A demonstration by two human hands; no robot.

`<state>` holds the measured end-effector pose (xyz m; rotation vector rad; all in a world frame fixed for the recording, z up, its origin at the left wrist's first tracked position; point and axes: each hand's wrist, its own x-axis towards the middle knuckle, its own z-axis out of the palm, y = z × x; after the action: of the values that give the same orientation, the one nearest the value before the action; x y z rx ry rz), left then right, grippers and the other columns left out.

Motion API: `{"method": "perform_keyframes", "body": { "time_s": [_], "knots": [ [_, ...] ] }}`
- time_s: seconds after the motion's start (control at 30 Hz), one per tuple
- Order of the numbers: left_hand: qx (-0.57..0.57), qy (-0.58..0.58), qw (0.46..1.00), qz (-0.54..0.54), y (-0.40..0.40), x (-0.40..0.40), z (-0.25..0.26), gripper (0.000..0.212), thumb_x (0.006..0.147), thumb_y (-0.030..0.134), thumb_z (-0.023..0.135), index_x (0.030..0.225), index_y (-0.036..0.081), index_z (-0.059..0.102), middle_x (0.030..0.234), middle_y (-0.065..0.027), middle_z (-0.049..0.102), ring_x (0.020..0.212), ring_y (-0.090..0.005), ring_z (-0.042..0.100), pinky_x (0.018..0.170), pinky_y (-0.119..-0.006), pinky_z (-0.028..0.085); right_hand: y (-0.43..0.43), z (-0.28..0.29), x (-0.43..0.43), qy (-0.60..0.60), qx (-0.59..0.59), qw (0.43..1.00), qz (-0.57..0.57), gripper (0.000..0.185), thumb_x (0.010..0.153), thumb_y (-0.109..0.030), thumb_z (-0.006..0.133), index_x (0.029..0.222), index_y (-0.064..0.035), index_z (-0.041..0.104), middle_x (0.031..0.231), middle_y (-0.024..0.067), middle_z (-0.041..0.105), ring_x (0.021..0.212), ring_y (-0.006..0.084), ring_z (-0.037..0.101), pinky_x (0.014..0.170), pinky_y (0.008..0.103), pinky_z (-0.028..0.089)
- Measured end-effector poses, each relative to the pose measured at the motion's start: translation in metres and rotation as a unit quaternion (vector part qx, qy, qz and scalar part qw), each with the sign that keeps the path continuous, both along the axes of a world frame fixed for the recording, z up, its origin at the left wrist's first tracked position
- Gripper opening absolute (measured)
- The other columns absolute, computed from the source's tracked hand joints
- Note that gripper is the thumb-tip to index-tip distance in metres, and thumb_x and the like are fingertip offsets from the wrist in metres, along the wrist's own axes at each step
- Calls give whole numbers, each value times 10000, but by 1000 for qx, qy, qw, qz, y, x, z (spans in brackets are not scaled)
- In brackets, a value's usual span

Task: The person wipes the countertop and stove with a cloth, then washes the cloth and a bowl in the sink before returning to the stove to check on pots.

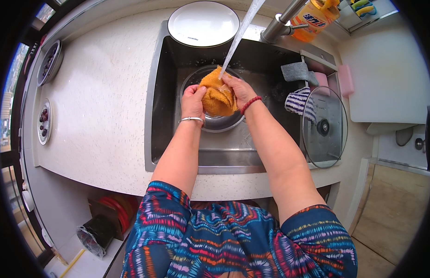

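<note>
An orange cloth (pixel 218 100) is held between my two hands over a round metal bowl (pixel 220 129) in the sink (pixel 169 135). My left hand (pixel 194 100) pinches the cloth's left side between thumb and fingers. On its upper right side, my right hand (pixel 240 91) grips it. A stream of water (pixel 238 38) from the tap (pixel 279 27) falls onto the top of the cloth beside my right fingers. The cloth and my hands hide part of the bowl.
A white plate (pixel 203 23) lies at the sink's back edge. A glass lid (pixel 325 127), striped cloth (pixel 300 102) and grey cloth (pixel 296 72) are at the right. An orange bottle (pixel 314 21) stands behind. Two dishes of fruit (pixel 49 62), (pixel 44 121) sit far left.
</note>
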<state>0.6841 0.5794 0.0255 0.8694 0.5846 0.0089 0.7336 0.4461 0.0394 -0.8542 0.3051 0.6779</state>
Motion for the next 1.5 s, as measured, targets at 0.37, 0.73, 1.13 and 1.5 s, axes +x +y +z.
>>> {"method": "perform_keyframes", "body": {
  "time_s": [0.37, 0.73, 1.13, 1.5],
  "knots": [
    [114, 17, 992, 45, 9, 5, -22, 123, 809, 79, 608, 902, 6, 575, 841, -43, 591, 752, -116, 551, 712, -252, 462, 14, -3, 11, -131, -310, 939, -71, 156, 866, -149, 556, 935, -13, 593, 802, 24, 604, 711, 89, 557, 636, 236, 451],
    [320, -145, 936, 22, 9, 20, -40, 318, 796, 86, 550, 1109, 32, 568, 991, -88, 621, 924, -193, 577, 833, -275, 439, 31, 11, 1, -143, -180, 970, 83, 169, 816, -189, 640, 821, -30, 584, 762, 1, 576, 704, 77, 524, 658, 227, 434],
    [530, 108, 825, -165, 16, 6, 8, 140, 711, 130, 596, 839, 100, 647, 815, -128, 646, 788, -294, 612, 724, -368, 475, -15, 20, 29, -300, -507, 764, 263, 135, 762, -14, 550, 862, -8, 640, 761, 32, 624, 682, 104, 573, 646, 235, 468],
    [637, 39, 763, -104, 16, 6, -21, 150, 729, 47, 528, 845, 40, 622, 814, -157, 608, 804, -315, 587, 767, -364, 469, -9, 9, 18, -210, -323, 913, 136, 176, 761, -52, 551, 933, -34, 584, 795, 38, 589, 719, 114, 551, 676, 252, 466]
  ]
}}
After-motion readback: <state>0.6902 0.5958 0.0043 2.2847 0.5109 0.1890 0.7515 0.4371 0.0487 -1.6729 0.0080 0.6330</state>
